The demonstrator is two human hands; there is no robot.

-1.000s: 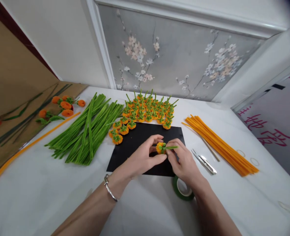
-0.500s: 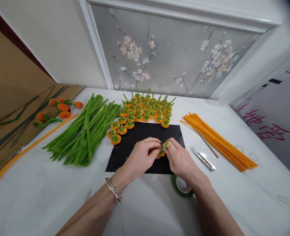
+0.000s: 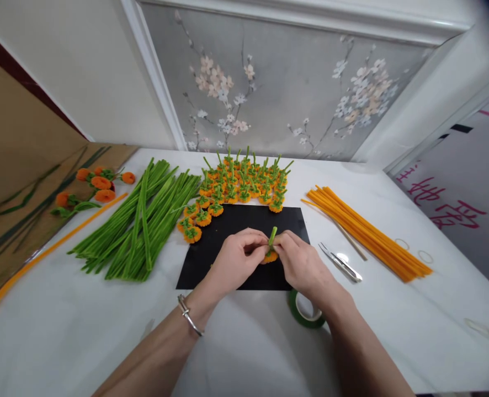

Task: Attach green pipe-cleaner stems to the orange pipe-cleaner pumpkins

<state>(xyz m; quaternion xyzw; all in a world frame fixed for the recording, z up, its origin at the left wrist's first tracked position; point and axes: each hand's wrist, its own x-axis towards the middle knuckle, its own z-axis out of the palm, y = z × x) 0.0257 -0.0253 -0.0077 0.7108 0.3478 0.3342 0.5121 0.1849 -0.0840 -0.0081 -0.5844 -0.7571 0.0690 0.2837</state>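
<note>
Between my hands is an orange pipe-cleaner flower, its green stem pointing up and away from me. My left hand pinches it from the left, thumb and forefinger closed near the stem's base. From the other side my right hand grips the same spot with bent fingers, which partly hide the flower. Both hands are over a black mat. Several matching orange flowers with upright green stems stand grouped at the mat's far edge. A roll of green tape lies beside my right wrist, partly covered by it.
Green pipe cleaners lie piled on the left, orange ones on the right. Metal tweezers rest right of the mat. Finished orange blooms lie far left near a long orange strip. A wall panel rises behind.
The flower's green stem, tilted to the right before, now stands more upright between my fingers. Both hands stay at nearly the same place, and the view has shifted slightly.
</note>
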